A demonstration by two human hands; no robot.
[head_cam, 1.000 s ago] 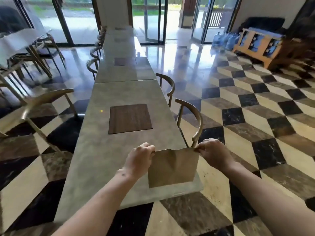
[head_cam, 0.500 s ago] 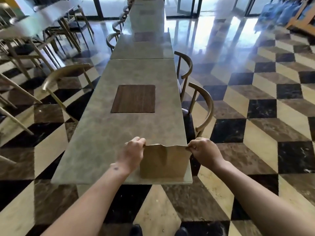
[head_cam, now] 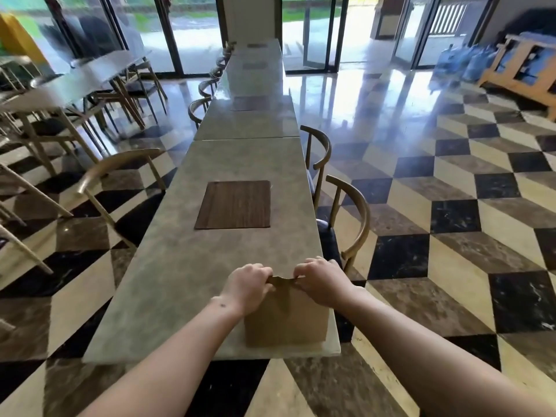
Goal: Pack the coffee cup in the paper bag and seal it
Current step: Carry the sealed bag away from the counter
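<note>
Fingers of the left hand (head_cam: 247,288) and the right hand (head_cam: 322,281) are curled and clamped on the crumpled top edge of the brown paper bag (head_cam: 285,322), the two grips close together with a short strip of paper between them. Below the fingers the bag stands upright on the near end of the grey stone table (head_cam: 186,284), close to its right corner. Beyond the fingers a dark wooden mat (head_cam: 234,205) lies on the tabletop, and a curved-back chair (head_cam: 349,218) stands just right of them; the coffee cup cannot be seen.

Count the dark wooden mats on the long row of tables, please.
4. One mat on the nearest table, beyond the bag; one on the next; two farther back, blurred. More may be hidden.
</note>
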